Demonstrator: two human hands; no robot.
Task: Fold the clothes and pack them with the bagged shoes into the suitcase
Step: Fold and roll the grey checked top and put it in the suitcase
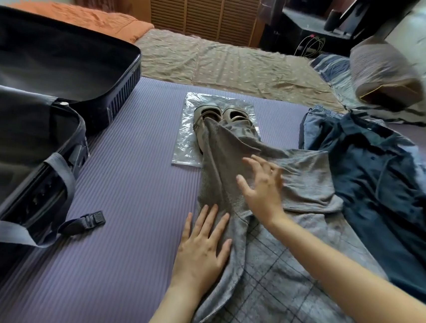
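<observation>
Grey checked cloth fills the lower centre of the frame. The grey garment (267, 283) lies stretched along the purple mat (129, 205) and, by my reading, is not yet folded. The left hand (203, 241) presses flat on the garment's left edge with straight fingers and has no grip on it. Just above, near frame centre, the right hand (261, 184) is spread wide over a raised fold, its grip open and holding nothing. Whether it touches the cloth I cannot tell.

Further up, the garment's far end lies across the bagged shoes (211, 117). That overlap looks like the main hazard. A pull or fold towards the bottom of the frame could drag the slippery bag along or trap it inside the fold.

At right, the dark blue shirt (377, 177) touches the garment's edge, so a broad smoothing sweep could rumple the two together.

The suitcase (59, 73) stands open at the left of the frame, well apart from the shoes. Its strap buckle (96, 218) lies out on the mat, where carried cloth may snag on it.
</observation>
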